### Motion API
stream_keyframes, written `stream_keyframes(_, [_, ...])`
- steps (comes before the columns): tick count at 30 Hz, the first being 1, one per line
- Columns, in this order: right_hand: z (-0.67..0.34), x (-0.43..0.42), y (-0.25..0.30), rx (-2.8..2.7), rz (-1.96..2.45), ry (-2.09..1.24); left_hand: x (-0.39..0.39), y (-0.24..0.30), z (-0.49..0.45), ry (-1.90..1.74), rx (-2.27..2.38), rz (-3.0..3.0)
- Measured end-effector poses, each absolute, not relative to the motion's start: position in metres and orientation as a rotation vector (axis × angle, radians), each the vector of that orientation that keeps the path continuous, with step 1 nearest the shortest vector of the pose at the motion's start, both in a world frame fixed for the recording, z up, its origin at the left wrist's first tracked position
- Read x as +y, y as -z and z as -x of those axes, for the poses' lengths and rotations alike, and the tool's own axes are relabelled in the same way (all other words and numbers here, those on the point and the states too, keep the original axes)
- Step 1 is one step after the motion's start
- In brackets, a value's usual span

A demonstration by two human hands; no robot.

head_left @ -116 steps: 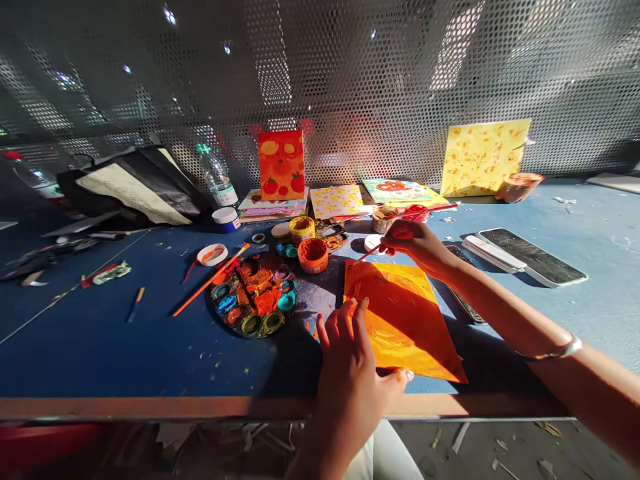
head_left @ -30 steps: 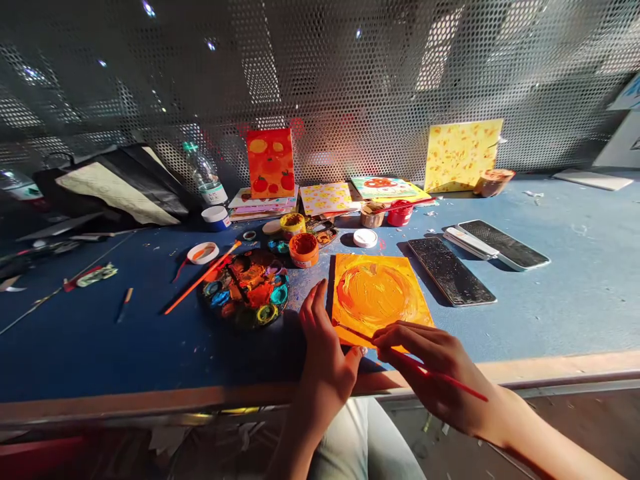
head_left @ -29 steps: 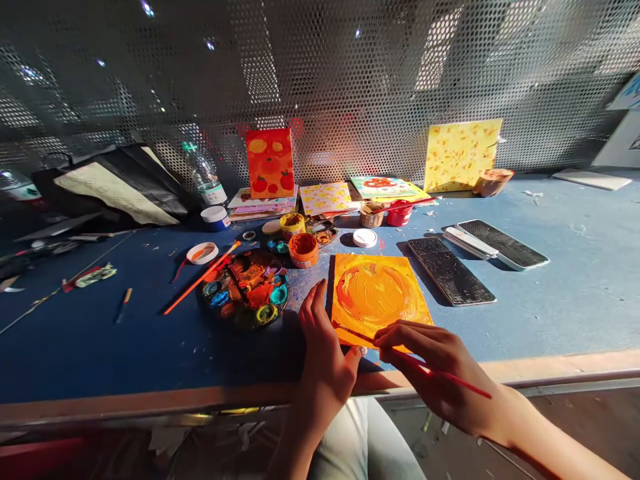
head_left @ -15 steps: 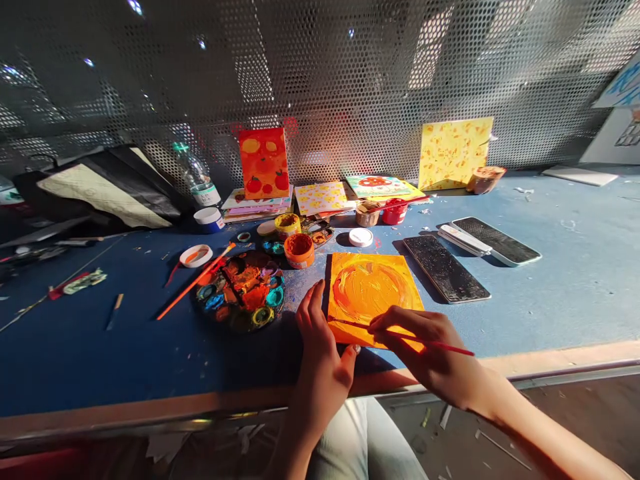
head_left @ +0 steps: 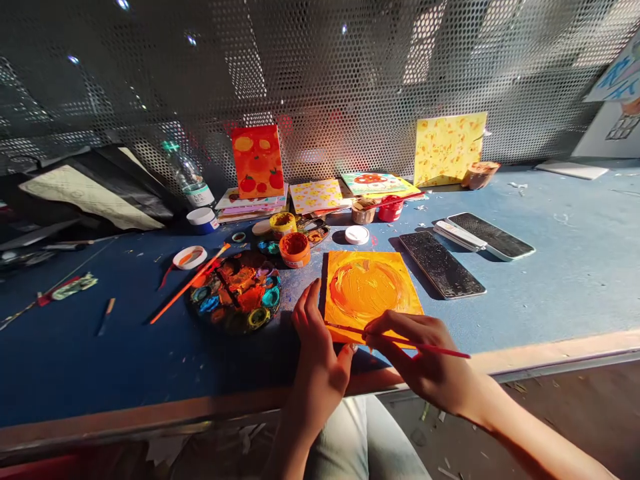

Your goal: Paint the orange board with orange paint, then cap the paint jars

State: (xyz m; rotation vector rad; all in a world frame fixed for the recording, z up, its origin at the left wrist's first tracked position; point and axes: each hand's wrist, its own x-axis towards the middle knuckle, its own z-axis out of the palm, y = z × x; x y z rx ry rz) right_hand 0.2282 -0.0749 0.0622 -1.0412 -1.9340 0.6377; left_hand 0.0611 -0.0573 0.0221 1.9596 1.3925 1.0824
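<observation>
A small square canvas (head_left: 373, 287) lies near the table's front edge, painted orange with a thick round pumpkin shape. My right hand (head_left: 425, 357) pinches a slim red paintbrush (head_left: 443, 349) over the lower part of the canvas, its tip by the lower left edge. At the canvas's lower left corner, my left hand (head_left: 320, 353) has its fingers stretched along the left side and its thumb at the bottom edge. Left of that hand sits a round palette (head_left: 235, 293) smeared with several colours. An open jar of orange paint (head_left: 295, 250) stands behind, between palette and canvas.
An orange-handled brush (head_left: 175, 300) rests against the palette, near a white lid (head_left: 190, 257). Phones (head_left: 443, 263) lie right of the canvas. Behind are a yellow paint jar (head_left: 283, 225), a red jar (head_left: 390, 209), a plastic bottle (head_left: 193, 183) and finished paintings (head_left: 257, 162) against perforated metal (head_left: 320, 73).
The whole view has shifted slightly, so things appear a little further left. The brush tip stays near the canvas's lower left edge, and both hands keep nearly the same pose.
</observation>
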Motion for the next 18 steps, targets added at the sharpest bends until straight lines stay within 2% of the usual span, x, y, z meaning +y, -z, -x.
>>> stream_keyframes(7, [-0.241, -0.077, -0.071, -1.874, 1.019, -0.621, -0.052, -0.018, -0.06, -1.137, 1.386, -2.008])
stream_keyframes(15, [-0.236, -0.075, -0.066, -1.89, 1.022, -0.682, -0.056, -0.021, -0.059, -1.037, 1.451, -1.981])
stream_keyframes(18, [-0.254, -0.08, -0.066, -1.715, 1.021, -0.646, -0.053, -0.019, -0.058, -1.043, 1.425, -2.011])
